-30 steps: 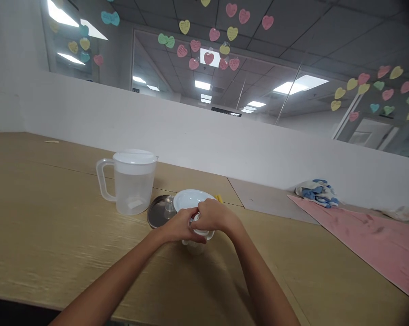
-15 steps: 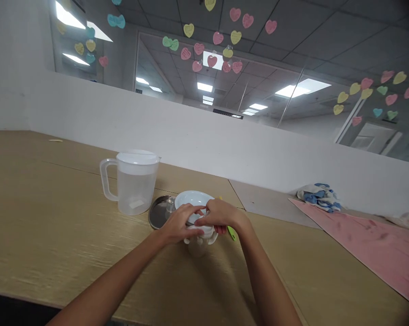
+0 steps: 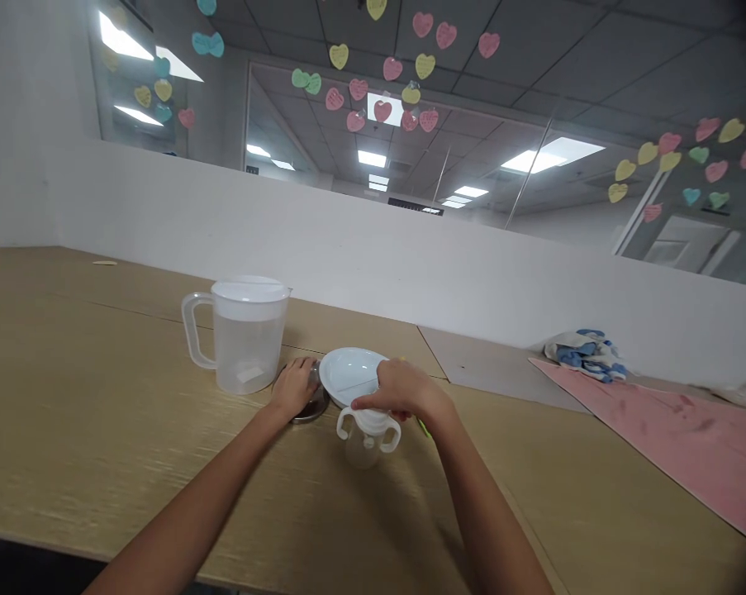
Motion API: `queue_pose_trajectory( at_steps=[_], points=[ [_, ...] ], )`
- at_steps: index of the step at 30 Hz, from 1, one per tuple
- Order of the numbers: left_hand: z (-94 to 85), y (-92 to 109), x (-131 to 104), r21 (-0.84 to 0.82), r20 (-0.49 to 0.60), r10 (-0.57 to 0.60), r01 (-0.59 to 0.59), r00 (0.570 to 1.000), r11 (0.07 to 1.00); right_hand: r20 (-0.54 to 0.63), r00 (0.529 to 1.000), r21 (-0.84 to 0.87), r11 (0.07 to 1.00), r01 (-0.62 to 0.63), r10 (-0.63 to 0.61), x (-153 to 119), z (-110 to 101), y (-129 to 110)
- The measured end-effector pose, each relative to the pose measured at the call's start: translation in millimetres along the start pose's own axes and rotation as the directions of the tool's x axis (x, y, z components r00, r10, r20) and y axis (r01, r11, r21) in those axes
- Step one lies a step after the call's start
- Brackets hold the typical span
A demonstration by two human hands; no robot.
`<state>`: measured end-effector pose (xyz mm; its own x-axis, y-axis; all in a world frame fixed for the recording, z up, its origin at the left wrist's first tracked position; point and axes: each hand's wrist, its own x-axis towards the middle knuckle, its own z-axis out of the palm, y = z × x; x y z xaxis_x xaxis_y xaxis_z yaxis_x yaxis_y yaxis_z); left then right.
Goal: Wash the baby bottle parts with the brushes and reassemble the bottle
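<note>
A baby bottle point(image 3: 363, 446) with two white side handles and a see-through body stands upright on the table. My right hand point(image 3: 406, 387) is closed over its white top, thumb at the near rim; the other fingers are mostly hidden. To the left, my left hand point(image 3: 294, 387) has its fingers curved round a small clear plastic piece point(image 3: 314, 373) at the round metal tray point(image 3: 314, 411). The hand covers much of the tray. A pale blue-white bowl point(image 3: 348, 368) sits just behind the bottle, between both hands.
A lidded translucent pitcher point(image 3: 249, 339) stands left of the tray. Beside my right hand, a green item point(image 3: 423, 427) is partly hidden. Further right are a crumpled blue-and-white cloth point(image 3: 586, 355) and a pink mat point(image 3: 670, 430). A white wall point(image 3: 348, 248) bounds the table.
My left hand has left the bottle's top and moved left to the clear piece at the metal tray. My right hand stays on the bottle, whose handles now show more fully.
</note>
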<state>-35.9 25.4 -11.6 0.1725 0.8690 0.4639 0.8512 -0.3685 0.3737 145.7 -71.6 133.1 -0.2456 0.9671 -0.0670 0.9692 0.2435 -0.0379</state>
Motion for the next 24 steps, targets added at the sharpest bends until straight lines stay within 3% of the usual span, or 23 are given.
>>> queue_pose_trajectory(
  at_steps=[4,6,8,11,14,16,18,20,21,24],
  points=[
    [-8.2,2.6,0.1,0.032,-0.023,-0.11,0.11,0.994,0.993,0.043,0.999,0.096,0.995,-0.032,0.028,-1.4,-1.8,4.9],
    [-15.4,3.9,2.3,0.04,-0.125,-0.142,0.148,0.982,0.988,0.06,0.998,0.128,0.991,-0.04,0.033,-3.4,-5.6,9.5],
    [-24.3,9.0,3.9,0.011,-0.299,-0.117,0.126,0.947,0.992,0.045,0.999,0.138,0.99,-0.029,0.023,-6.3,-11.5,14.9],
    [-36.5,25.8,0.3,-0.107,-0.544,-0.001,-0.068,0.839,0.992,-0.069,0.997,0.172,0.984,0.039,-0.027,-10.2,-17.9,22.9],
    [-40.3,48.9,-12.2,-0.21,-0.642,0.108,-0.31,0.759,0.927,-0.268,0.955,0.245,0.949,0.198,-0.129,-10.4,-7.9,29.0],
    [-36.8,62.7,-22.9,-0.221,-0.648,0.187,-0.418,0.738,0.881,-0.462,0.864,0.296,0.883,0.364,-0.201,-8.4,11.9,32.6],
    [-30.3,72.5,-32.4,-0.219,-0.631,0.266,-0.497,0.728,0.84,-0.679,0.697,0.293,0.786,0.545,-0.231,-6.3,39.2,37.2],
    [-23.1,78.1,-39.2,-0.216,-0.604,0.35,-0.57,0.716,0.793,-0.819,0.515,0.193,0.723,0.663,-0.253,-5.0,67.4,42.8],
    [-19.8,79.5,-41.4,-0.215,-0.591,0.39,-0.604,0.706,0.767,-0.863,0.445,0.164,0.701,0.694,-0.239,-4.5,80.0,45.5],
    [-11.3,80.4,-45.2,-0.229,-0.533,0.475,-0.66,0.7,0.716,-0.918,0.333,0.084,0.714,0.695,-0.216,-2.7,106.4,49.6]
  ],
)
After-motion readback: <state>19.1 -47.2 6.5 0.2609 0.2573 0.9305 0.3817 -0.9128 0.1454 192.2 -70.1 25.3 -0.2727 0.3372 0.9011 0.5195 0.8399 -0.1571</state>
